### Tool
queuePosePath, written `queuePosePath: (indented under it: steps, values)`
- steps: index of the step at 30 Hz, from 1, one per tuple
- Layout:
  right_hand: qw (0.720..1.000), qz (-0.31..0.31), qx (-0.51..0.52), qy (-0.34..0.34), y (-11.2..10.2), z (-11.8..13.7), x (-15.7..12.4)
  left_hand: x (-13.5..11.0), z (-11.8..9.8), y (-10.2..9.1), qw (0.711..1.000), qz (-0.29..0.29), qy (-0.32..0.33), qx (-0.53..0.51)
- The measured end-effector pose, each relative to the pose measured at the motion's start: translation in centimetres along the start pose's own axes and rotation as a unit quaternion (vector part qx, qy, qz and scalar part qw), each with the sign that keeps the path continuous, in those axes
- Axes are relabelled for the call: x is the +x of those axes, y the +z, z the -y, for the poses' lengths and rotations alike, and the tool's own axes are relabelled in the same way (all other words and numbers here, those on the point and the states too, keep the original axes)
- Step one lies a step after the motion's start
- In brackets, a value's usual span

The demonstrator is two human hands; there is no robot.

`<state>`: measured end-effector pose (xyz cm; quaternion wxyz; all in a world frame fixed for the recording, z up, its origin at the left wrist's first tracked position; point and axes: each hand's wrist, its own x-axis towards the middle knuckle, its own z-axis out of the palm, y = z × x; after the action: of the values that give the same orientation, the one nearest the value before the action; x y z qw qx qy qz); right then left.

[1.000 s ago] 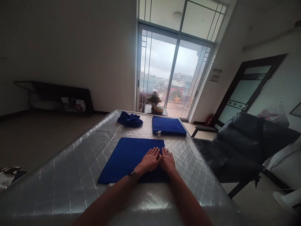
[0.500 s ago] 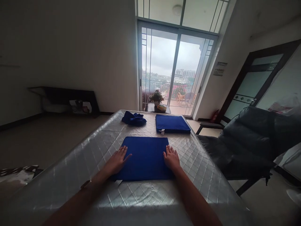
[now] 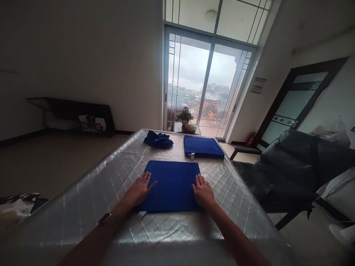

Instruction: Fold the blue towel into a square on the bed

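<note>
A folded blue cloth (image 3: 172, 188) lies flat in front of me, roughly square, with a small white tag at its near left edge. My left hand (image 3: 141, 188) rests flat on its left side, thumb spread inward. On the right edge lies my right hand (image 3: 203, 189), palm down with fingers stretched forward. Farther back stands a neat folded blue stack (image 3: 203, 146), also with a white tag. Left of that sits a crumpled blue cloth (image 3: 158, 139), which neither hand touches.
The table wears a silver quilted cover (image 3: 91, 199). A black padded armchair (image 3: 288, 170) stands close on its right. Beyond the far end are a small dark table (image 3: 177, 128) with a potted plant (image 3: 185, 114) and a glass sliding door (image 3: 188, 70). A dark low bench (image 3: 77, 112) is along the left wall.
Both hands stay on the folded cloth; the right one has shifted very slightly right and nearer me. The view has turned a little.
</note>
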<state>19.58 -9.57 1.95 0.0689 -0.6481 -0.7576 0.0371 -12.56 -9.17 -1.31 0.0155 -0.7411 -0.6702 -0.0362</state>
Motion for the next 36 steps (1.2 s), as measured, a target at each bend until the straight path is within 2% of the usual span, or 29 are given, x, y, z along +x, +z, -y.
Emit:
queuePosePath:
  steps: [5,8,12,15,17,20,22,24,26,28,31,36]
  values:
    - [1.0,0.003,0.017,0.011,0.8,-0.1,-1.6,-0.5,-0.3,-0.5,1.0,-0.001,-0.022,0.018]
    - [0.999,0.002,0.032,0.015,1.1,-0.2,-1.7,-0.9,-0.6,-1.2,0.999,-0.031,-0.035,0.025]
    - [0.999,-0.005,0.047,0.012,1.1,-0.2,-1.7,-1.2,-2.3,-1.8,0.998,-0.065,0.012,0.011]
    - [0.999,-0.009,0.052,0.011,1.2,-0.2,-1.7,-1.3,-5.9,-2.0,0.995,-0.033,0.086,-0.038]
    - [0.999,-0.011,0.05,0.012,1.2,-0.2,-1.7,-1.1,-9.3,-2.1,0.986,-0.019,0.147,-0.075]
    - [0.999,-0.005,0.036,0.004,1.3,-0.4,-1.7,-0.4,-14.6,-2.1,0.966,-0.03,0.23,-0.115]
    - [1.0,0.004,0.021,-0.011,1.3,-0.6,-1.7,0.2,-17.2,-1.8,0.956,-0.039,0.26,-0.132]
    - [0.999,0.01,0.01,-0.029,1.3,-0.7,-1.7,0.6,-18.5,-1.2,0.952,-0.048,0.265,-0.143]
    - [0.999,0.008,0.006,-0.031,1.3,-0.7,-1.7,0.7,-18.4,-0.5,0.954,-0.054,0.258,-0.145]
    - [1.0,0.005,0.011,-0.016,1.3,-0.6,-1.7,0.4,-17.1,-0.1,0.958,-0.049,0.247,-0.139]
    - [1.0,-0.003,0.029,0.007,1.3,-0.4,-1.6,-0.4,-13.5,-0.1,0.969,-0.027,0.215,-0.122]
    - [0.999,-0.006,0.042,0.01,1.1,-0.2,-1.7,-2.8,-6.4,-1.0,0.991,0.017,0.101,-0.081]
